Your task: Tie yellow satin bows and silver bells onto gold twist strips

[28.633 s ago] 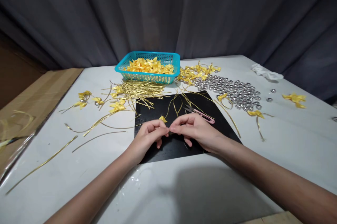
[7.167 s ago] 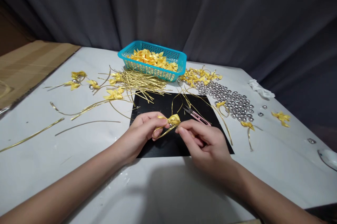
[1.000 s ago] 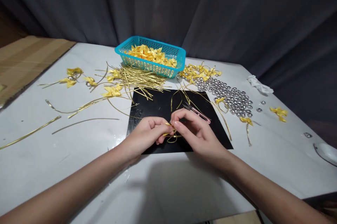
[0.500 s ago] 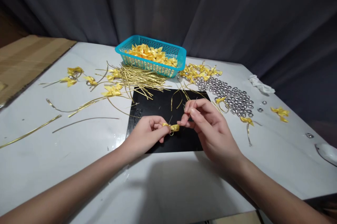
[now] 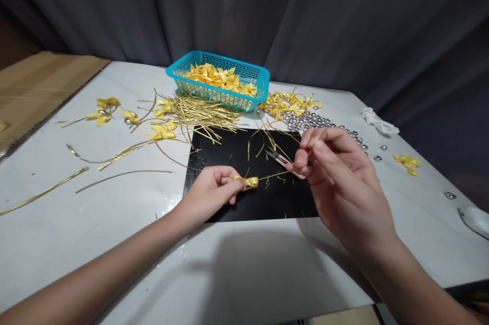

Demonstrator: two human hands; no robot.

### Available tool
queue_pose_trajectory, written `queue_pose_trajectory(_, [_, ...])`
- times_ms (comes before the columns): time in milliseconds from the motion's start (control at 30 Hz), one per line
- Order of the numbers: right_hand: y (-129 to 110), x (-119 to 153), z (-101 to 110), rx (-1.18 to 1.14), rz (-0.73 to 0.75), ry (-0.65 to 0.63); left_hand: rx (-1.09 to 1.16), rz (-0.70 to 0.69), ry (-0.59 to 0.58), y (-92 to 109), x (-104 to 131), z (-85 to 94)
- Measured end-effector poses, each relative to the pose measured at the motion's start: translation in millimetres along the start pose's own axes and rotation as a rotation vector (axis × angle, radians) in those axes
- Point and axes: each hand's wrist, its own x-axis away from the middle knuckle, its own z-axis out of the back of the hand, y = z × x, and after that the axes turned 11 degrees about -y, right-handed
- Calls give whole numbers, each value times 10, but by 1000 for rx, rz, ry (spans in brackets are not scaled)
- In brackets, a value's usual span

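Observation:
Pinched in the fingers of my left hand (image 5: 216,186) is a small yellow ribbon bow (image 5: 251,182), held over a black mat (image 5: 237,202). A thin gold cord (image 5: 273,176) runs taut from the bow towards my right hand (image 5: 336,177), which is closed on its far end, up and to the right. Beneath the cord, a small pair of pink-handled scissors (image 5: 280,158) lies on the mat, its handles partly behind my right fingers. Short gold clippings are scattered on the mat around it.
A blue basket (image 5: 217,93) of yellow bows stands behind a heap of gold cords (image 5: 206,116). Silver beads (image 5: 309,120) lie to the right, partly hidden by my right hand. Finished-looking bows (image 5: 162,131), a white cloth (image 5: 379,122) and cardboard (image 5: 46,85) are on the white table.
My right hand has moved right and away from the bow, drawing the gold cord out straight. The scissors have come into view. My left hand stays nearly in place.

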Motion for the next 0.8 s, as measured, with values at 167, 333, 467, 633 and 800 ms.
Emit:
queue_pose_trajectory(167, [-137, 30, 37, -25, 32, 33, -4, 11, 13, -9, -2, 5])
queue_pose_trajectory(333, [-235, 63, 46, -90, -14, 44, 4, 15, 12, 5, -21, -3])
queue_pose_trajectory(467, [-256, 76, 42, -95, -35, 40, 14, 14, 11, 7, -25, -7])
queue_pose_trajectory(633, [-274, 87, 63, -75, -53, 63, 15, 5, 10, 5, -17, -6])
queue_pose_trajectory(800, [-304, 70, 61, -76, -107, 68, 2, -5, 11, -1, -17, -2])
